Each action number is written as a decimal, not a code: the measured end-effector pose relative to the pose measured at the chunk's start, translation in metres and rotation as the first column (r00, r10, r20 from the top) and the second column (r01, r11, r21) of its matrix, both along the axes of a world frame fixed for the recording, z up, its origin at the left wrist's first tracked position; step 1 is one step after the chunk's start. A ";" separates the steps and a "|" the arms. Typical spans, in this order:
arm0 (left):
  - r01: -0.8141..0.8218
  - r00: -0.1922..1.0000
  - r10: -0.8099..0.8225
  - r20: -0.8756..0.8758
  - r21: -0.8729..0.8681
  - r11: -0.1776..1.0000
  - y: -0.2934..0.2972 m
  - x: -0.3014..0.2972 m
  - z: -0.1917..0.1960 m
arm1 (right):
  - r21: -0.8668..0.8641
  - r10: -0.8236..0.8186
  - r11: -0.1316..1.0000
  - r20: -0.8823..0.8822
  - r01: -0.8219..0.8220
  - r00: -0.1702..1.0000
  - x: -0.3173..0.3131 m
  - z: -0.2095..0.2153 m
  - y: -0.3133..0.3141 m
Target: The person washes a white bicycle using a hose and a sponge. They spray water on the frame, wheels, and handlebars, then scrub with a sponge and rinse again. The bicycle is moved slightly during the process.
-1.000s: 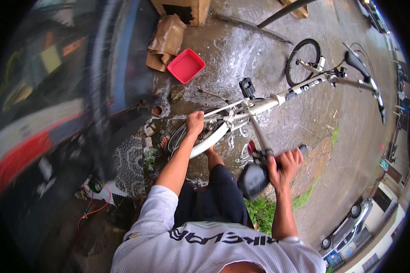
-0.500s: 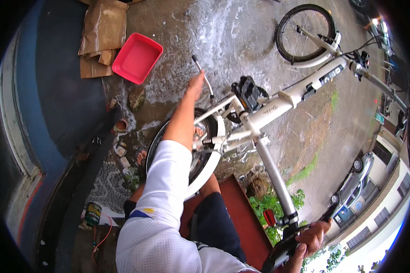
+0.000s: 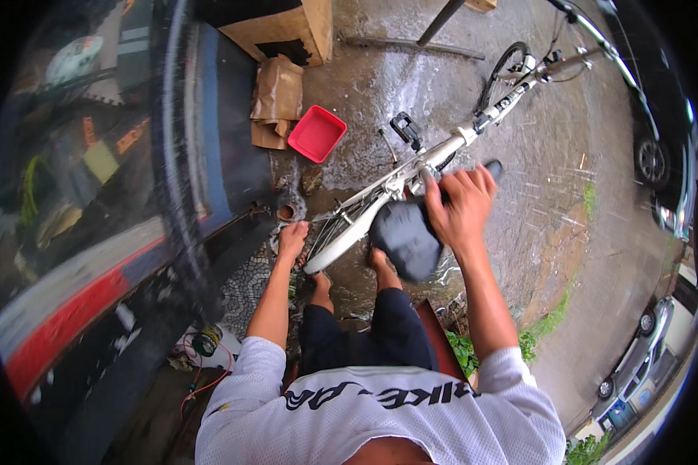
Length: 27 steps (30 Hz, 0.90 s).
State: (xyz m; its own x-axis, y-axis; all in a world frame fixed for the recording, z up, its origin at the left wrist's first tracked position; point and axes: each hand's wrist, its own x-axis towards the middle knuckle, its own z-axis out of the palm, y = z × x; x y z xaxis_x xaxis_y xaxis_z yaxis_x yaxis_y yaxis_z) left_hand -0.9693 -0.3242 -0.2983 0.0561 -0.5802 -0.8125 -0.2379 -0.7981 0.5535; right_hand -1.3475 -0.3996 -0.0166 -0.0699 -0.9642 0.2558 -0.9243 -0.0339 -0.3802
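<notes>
A white bicycle (image 3: 442,155) stands in front of me, its front wheel (image 3: 504,76) far off at the upper right. My right hand (image 3: 465,203) is wrapped over the middle of its black saddle (image 3: 408,242), thumb on the near side. Close to the rear wheel's fender (image 3: 341,239), my left hand (image 3: 291,241) is closed with curled fingers. Whatever it may hold there is too small to make out. A black pedal (image 3: 406,129) sticks out on the bicycle's left side, with a thin metal rod (image 3: 388,146) beside it.
A red basin (image 3: 317,133) sits on the wet, soapy ground beside brown cardboard (image 3: 276,89). A clay pipe end (image 3: 285,211) lies near my left hand. Behind my right arm are green plants (image 3: 461,353) and a reddish board (image 3: 440,337). Parked cars (image 3: 636,349) line the right.
The bicycle has gone from leaning over to more upright. My left hand has left the metal rod and come back beside the rear wheel. My right hand has moved forward with the saddle.
</notes>
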 end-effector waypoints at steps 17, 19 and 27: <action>-0.395 0.904 0.376 0.205 0.063 0.916 0.290 0.069 0.169 | 0.071 0.157 0.986 -0.057 -0.153 0.986 0.044 -0.009 -0.053; -0.418 0.892 0.393 0.223 0.073 0.906 0.311 0.065 0.177 | 0.005 0.210 0.978 0.055 -0.210 0.976 0.030 -0.010 -0.052; -0.481 0.864 0.455 0.218 0.084 0.873 0.379 0.088 0.185 | -0.230 0.270 0.944 0.129 -0.236 0.954 0.038 0.039 -0.009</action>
